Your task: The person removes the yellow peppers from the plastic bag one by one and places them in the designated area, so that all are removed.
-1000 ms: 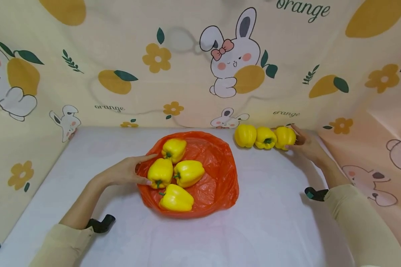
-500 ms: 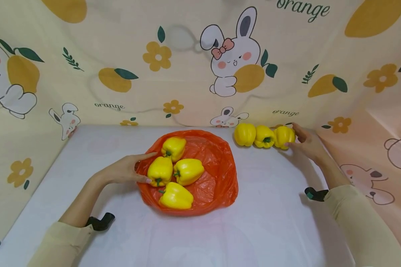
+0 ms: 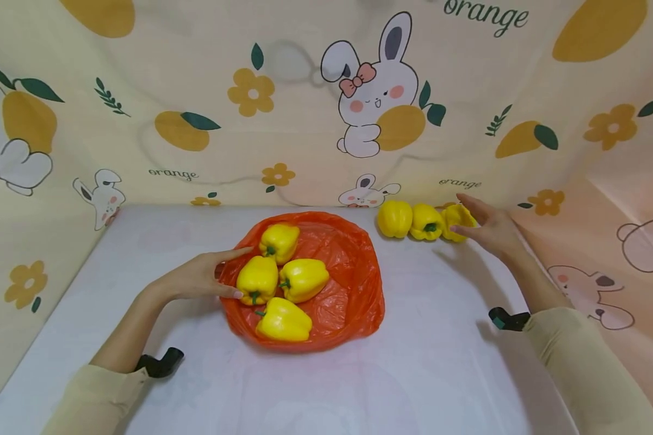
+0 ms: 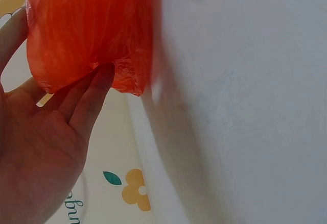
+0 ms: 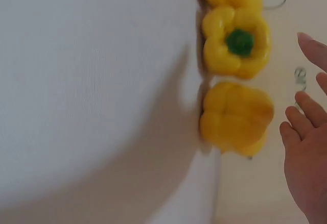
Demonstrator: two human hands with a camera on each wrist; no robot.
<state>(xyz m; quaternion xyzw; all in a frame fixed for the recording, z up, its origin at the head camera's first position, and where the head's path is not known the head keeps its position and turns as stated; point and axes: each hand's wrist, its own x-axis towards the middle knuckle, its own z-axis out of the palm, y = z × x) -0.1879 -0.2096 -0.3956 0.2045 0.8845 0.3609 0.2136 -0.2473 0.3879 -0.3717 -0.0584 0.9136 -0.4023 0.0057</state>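
Observation:
In the head view an orange-red plastic bag (image 3: 354, 284) stands with its mouth wide and its rim rolled outward. Several yellow bell peppers (image 3: 305, 280) lie inside, mostly at its left. My left hand (image 3: 198, 278) rests against the bag's left side; the left wrist view has its fairly straight fingers touching the outside of the plastic bag (image 4: 87, 30). At the back right, my right hand (image 3: 492, 229) hovers over the rightmost of three yellow bell peppers (image 3: 457, 222) in a row. In the right wrist view its fingers are spread, apart from that bell pepper (image 5: 235, 117).
All of this is on a white-covered table (image 3: 435, 350). Behind it and at both sides hangs a printed cloth (image 3: 294, 139) with rabbits, flowers and oranges. Black wrist mounts (image 3: 160, 362) stick out from both sleeves.
My right hand has come off the rightmost bell pepper, its fingers spreading and lifting above it. The left hand, the bag and the peppers have stayed put; the head view shifted slightly.

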